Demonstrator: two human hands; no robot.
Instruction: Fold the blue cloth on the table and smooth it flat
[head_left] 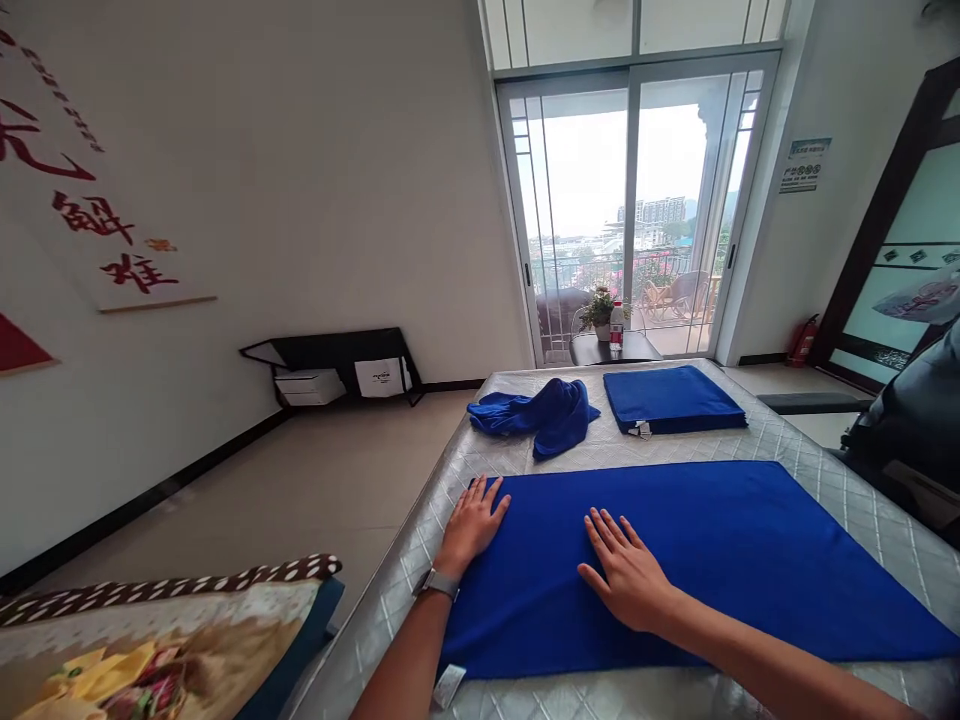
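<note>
**Blue cloth (720, 545) spread flat on a quilted mattress (600, 442), beneath two hands**

At the near left, a patterned textile (259, 615) with a dotted border lies beside the mattress. Next, the left hand (472, 525), a band (439, 583) at its wrist, rests palm down over the far left corner of the blue cloth; its grip is wide and holds nothing, a placement that probably keeps that corner from shifting. A white label (449, 687) projects at the near left corner. Beyond the far edge sits a crumpled cloth (559, 408), of like colour, without a clear axis. The right hand (626, 580) lies flat left of the cloth's middle, fingers spread and grip equally wide, apparently to press the fabric level. The blue cloth occupies the near part of the mattress; its long axis runs left to right, its right edge slanting nearer. At the far right, a folded stack (675, 395) stands apart, likely to leave room for the spread piece; its long axis also runs left to right.
</note>
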